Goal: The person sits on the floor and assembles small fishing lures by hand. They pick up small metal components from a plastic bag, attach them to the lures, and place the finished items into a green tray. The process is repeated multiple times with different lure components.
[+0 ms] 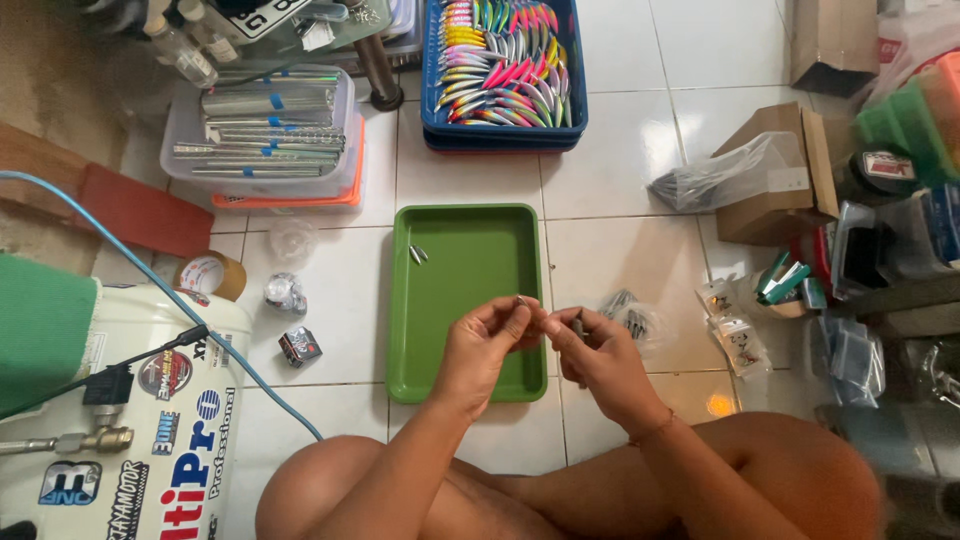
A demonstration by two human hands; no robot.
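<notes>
My left hand (482, 345) and my right hand (598, 357) meet above the near right part of a green tray (440, 310) on the white tiled floor. Together their fingertips pinch a small grey metal piece (521, 300). My right hand also grips a thin dark piece (577, 327) between its fingers. Two small silvery pieces (418, 254) lie in the tray's far left corner. A small clear bag of grey metal parts (628, 312) lies on the floor just right of the tray, beside my right hand.
A blue crate of colourful fishing lures (503, 62) stands beyond the tray. A clear box of silver strips (268, 128) sits far left. Tape roll (211, 275), white compressor tank (150, 410) with blue hose at left. Cardboard boxes, bags and small packets crowd the right. My knees are below.
</notes>
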